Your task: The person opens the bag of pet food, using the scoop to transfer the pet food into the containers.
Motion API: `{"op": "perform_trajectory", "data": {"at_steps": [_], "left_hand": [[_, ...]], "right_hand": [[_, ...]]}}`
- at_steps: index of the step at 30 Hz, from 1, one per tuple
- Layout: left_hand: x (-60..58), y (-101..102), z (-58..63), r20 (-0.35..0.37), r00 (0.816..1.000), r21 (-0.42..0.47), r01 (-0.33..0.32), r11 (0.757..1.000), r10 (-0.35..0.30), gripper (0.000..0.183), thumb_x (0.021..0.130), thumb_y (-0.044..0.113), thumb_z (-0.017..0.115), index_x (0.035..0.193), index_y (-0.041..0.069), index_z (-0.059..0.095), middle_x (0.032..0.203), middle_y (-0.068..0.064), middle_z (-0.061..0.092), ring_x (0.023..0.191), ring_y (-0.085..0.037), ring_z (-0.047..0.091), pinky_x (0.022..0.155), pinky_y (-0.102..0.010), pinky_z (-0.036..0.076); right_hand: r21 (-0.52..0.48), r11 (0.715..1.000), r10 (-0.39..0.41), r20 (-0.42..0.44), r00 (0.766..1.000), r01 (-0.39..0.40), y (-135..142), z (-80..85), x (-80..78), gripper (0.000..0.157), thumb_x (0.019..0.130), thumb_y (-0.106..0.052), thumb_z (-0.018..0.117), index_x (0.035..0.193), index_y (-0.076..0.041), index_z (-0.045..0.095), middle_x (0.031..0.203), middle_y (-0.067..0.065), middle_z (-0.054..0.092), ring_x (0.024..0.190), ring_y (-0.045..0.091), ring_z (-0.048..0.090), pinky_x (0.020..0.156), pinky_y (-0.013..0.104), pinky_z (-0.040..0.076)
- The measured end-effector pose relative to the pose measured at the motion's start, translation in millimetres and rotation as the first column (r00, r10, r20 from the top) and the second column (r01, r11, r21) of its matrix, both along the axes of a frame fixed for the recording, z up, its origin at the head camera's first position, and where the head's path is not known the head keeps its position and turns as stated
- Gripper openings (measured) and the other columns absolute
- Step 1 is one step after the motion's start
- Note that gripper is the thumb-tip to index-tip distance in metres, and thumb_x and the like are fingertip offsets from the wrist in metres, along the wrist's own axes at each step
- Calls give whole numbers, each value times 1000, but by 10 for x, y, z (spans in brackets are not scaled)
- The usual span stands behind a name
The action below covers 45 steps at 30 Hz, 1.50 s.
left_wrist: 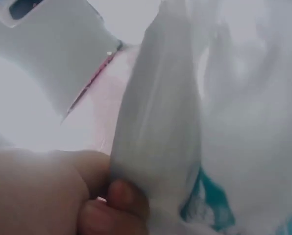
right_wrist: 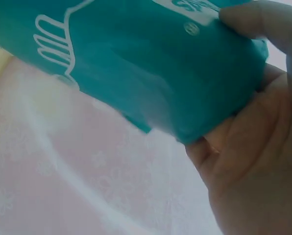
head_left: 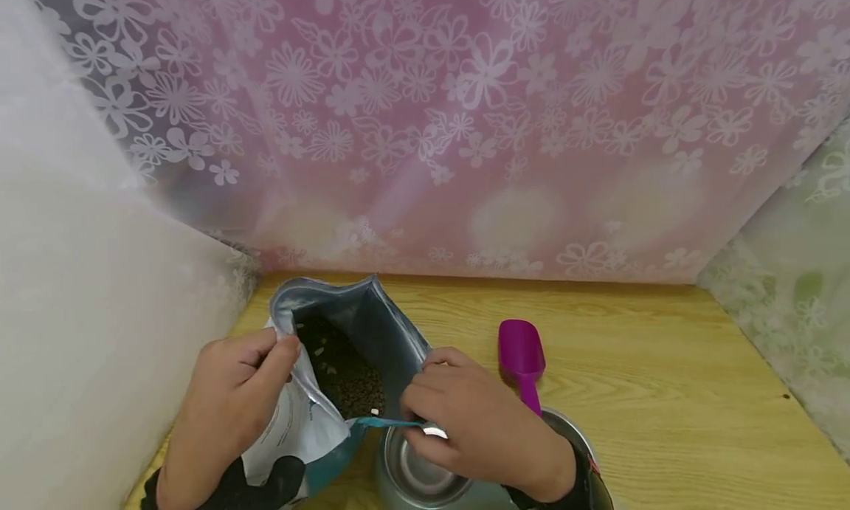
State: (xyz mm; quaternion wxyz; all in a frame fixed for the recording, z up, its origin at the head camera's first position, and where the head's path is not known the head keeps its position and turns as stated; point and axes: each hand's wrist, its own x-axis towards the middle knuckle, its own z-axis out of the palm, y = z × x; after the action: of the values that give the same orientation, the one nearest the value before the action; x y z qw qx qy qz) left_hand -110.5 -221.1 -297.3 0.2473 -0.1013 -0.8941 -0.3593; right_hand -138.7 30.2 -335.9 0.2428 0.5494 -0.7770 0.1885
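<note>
A teal and white foil bag (head_left: pixel 398 333) stands with its mouth spread wide, silver inside. Brown pellets (head_left: pixel 358 392) with a few pale bits lie within it. At the bag's left edge my left hand (head_left: pixel 232 392) pinches the rim between thumb and fingers; the left wrist view shows the white side of the bag (left_wrist: pixel 160 112) at those fingers. My right hand (head_left: pixel 471 421) grips the opposite rim, and in the right wrist view its thumb and fingers hold the teal side of the bag (right_wrist: pixel 136 63). Below the right hand is a steel bowl (head_left: pixel 425 473), partly hidden.
A magenta scoop (head_left: pixel 521 351) lies to the right of the bag, its handle reaching a second metal rim (head_left: pixel 571 429) behind my right forearm. The wooden table (head_left: pixel 664 377) meets a pink flowered curtain (head_left: pixel 425 163) at the back. White sheeting (head_left: pixel 99 311) hangs on the left.
</note>
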Motion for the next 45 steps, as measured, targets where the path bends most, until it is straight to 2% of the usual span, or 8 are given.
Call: {"op": "perform_trajectory", "data": {"at_steps": [8,22,29,33,35,38,41,45], "left_hand": [[15,54,41,107,993,-15,45,999,-43,48,97,18,55,53,19,34,49,8,22,42,-9,26,41,-25,24],[35,79,31,165,984,-39,76,996,-68,46,97,21,54,54,20,37,48,9,24,41,-10,28,40,-25,25],[24,108,42,185,978,-79,117,990,-100,44,97,21,54,55,22,38,49,8,28,40,-11,31,40,-25,27],[3,122,32,206,969,-69,152,986,-135,44,98,24,53,56,20,39,50,7,28,41,-11,31,41,-25,28],[-1,119,30,206,968,-67,160,985,-143,44,98,24,53,56,20,39,50,7,28,41,-11,31,41,-25,27],[3,110,30,203,968,-72,165,984,-148,44,98,25,52,57,20,39,50,7,28,42,-11,30,42,-25,27],[9,105,29,203,967,-73,172,982,-155,44,99,26,52,58,20,39,51,7,28,42,-11,30,43,-25,27],[14,106,30,213,962,-73,191,979,-172,43,100,29,50,59,20,40,51,7,29,42,-11,30,43,-25,28]], "right_hand": [[29,1000,-5,2,1000,5,6,7,8,20,76,-16,64,77,-21,45,70,-13,36,66,5,37,93,29,34],[48,999,-21,12,1000,20,-9,25,53,19,77,-17,63,77,-21,44,70,-13,36,67,5,37,92,28,35],[-93,996,-8,41,999,12,-26,20,90,16,73,-21,66,76,-21,50,73,-15,42,70,3,42,86,26,36],[-269,963,23,36,999,-13,98,141,99,11,76,-19,66,83,-16,57,83,-9,54,80,8,52,80,25,40],[-327,944,-25,19,999,30,223,225,69,7,78,-14,62,83,-15,58,83,-8,55,76,8,50,72,22,41],[-309,932,-196,17,980,192,464,282,-7,7,80,-12,58,79,-18,56,76,-11,51,66,5,44,60,19,38],[-176,917,-359,24,933,357,708,255,-89,10,81,-15,57,75,-21,52,70,-12,44,62,3,38,52,19,34],[47,870,-493,58,868,491,958,97,-153,20,83,-19,60,70,-23,46,64,-11,39,58,5,35,49,22,31]]}}
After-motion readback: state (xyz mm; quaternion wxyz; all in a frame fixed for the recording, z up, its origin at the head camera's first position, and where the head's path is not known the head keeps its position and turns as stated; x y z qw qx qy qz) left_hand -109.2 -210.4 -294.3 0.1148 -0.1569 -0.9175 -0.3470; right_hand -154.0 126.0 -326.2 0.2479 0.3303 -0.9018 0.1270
